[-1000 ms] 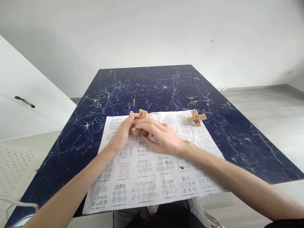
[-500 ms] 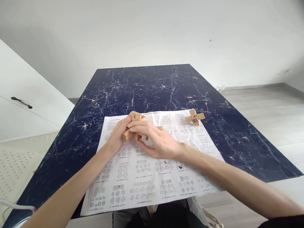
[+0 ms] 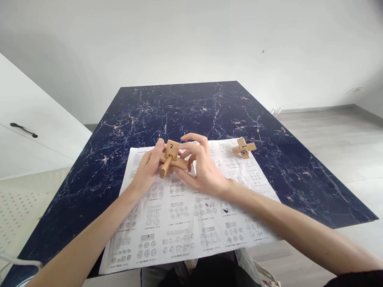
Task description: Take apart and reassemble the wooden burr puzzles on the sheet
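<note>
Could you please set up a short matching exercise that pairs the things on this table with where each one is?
Things:
1. wooden puzzle marked 2
2. second wooden puzzle
3. instruction sheet
4. table

Places:
A. spread flat on the table
B. on the sheet's far right corner
C. under the sheet
D. between left hand and right hand

Pairs: 1-D, 2-B, 3-A, 4-C

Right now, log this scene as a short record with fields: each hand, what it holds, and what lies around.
left hand: grips the wooden puzzle marked 2 from its left side
right hand: fingers on the same puzzle's right side, upper fingers lifted
second wooden puzzle: lies apart on the sheet's far right corner, untouched
instruction sheet: printed diagrams, spread flat under both hands
table: dark blue marble pattern
</note>
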Tool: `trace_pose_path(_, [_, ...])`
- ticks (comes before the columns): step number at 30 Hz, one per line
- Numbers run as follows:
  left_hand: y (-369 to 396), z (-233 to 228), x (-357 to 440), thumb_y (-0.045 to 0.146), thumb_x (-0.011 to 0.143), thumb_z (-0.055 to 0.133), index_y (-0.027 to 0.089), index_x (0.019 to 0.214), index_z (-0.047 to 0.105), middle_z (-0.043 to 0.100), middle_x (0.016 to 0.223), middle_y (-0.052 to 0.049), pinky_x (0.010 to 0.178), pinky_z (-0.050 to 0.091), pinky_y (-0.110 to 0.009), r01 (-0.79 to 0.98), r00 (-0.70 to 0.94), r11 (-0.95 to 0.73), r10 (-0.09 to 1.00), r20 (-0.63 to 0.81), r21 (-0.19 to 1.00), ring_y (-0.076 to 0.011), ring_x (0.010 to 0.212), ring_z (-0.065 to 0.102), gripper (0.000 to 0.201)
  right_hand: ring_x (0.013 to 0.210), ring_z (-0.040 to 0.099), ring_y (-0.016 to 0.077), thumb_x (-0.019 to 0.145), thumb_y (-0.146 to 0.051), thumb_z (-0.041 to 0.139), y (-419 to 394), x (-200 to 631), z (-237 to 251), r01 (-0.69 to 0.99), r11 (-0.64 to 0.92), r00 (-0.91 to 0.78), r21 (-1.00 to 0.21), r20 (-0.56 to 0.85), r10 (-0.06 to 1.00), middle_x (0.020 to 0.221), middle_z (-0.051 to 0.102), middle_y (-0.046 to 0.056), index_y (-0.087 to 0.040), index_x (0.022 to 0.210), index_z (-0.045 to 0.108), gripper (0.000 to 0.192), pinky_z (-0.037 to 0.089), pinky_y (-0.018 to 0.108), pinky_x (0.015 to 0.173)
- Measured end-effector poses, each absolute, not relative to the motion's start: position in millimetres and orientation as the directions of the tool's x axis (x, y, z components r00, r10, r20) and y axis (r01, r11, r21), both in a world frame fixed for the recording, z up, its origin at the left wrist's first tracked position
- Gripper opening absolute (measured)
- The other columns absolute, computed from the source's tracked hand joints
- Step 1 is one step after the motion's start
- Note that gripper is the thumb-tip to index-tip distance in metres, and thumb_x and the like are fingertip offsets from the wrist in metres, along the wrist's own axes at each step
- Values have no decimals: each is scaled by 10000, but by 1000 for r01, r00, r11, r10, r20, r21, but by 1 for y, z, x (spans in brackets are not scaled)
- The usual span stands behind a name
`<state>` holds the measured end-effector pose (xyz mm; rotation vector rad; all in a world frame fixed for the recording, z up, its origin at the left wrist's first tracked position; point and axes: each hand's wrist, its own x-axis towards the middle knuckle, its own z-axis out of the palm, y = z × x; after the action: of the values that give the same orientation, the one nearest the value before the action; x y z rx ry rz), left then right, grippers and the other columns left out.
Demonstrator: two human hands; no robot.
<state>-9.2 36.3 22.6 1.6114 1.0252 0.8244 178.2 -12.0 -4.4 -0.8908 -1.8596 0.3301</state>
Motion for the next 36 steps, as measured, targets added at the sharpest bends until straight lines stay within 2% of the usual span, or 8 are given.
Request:
trace_pose_path(3, [38,21,-9,716,1073,332,231,1023,787,738,772,-45,695,562,-337,188,397,-100,918,18,977,-224,735,695,667,778,654,157,1013,-280,641,-10,181,-6,409,585,-192,-700,561,805,1330,539,113,-271,1321,406,388,566,337,573])
trace_pose_path(6, [39,19,-10,728,1064,356,227,1137,783,777,867,-63,754,585,-353,179,402,-84,916,5,980,-245,812,724,663,689,609,159,1011,-355,642,-10,184,-4,472,449,-241,-759,379,894,1038,683,47,-245,1189,502,252,506,330,586])
trace_pose_path(10, [36,21,-11,748,1042,408,219,1185,772,800,1007,-79,784,599,-352,186,401,-103,916,21,977,-263,914,748,657,649,583,169,988,-467,651,-12,185,3,515,395,-266,-761,296,917,872,701,30,-228,1175,552,319,464,327,585])
trace_pose_path(18, [40,18,-14,784,1020,396,226,1294,710,783,1212,-105,897,616,-380,135,419,-98,908,32,986,-295,1108,746,696,695,618,184,1026,-465,586,-9,187,0,440,373,-267,-817,278,923,957,745,63,-210,1259,560,346,479,351,636])
trace_pose_path(22, [45,13,-18,826,920,560,216,1377,653,745,1310,-143,895,610,-393,136,495,-171,865,83,976,-334,1193,719,768,742,650,187,1040,-456,595,-6,189,-6,356,368,-225,-859,303,926,997,754,67,-207,1261,576,333,507,352,674])
trace_pose_path(27, [42,20,-17,729,820,780,221,1450,576,713,1370,-149,1020,575,-456,124,565,-171,822,72,977,-363,1268,685,834,683,612,162,1039,-450,620,-4,190,-6,333,352,-177,-875,308,935,907,734,30,-212,1210,612,293,490,325,641])
trace_pose_path(32, [39,22,-13,665,848,803,227,1364,602,654,1443,-156,1043,579,-488,39,580,-152,808,102,988,-379,1336,637,706,644,596,156,1081,-480,559,-3,190,-3,288,347,-164,-893,311,936,810,692,-2,-218,1169,619,282,475,316,620])
trace_pose_path(36, [40,17,-11,609,824,858,245,1441,534,632,1438,-155,1029,589,-474,20,608,-169,785,123,985,-342,1275,665,787,627,592,154,1125,-492,456,0,191,-4,249,343,-131,-906,320,938,731,639,-18,-229,997,599,326,482,322,650])
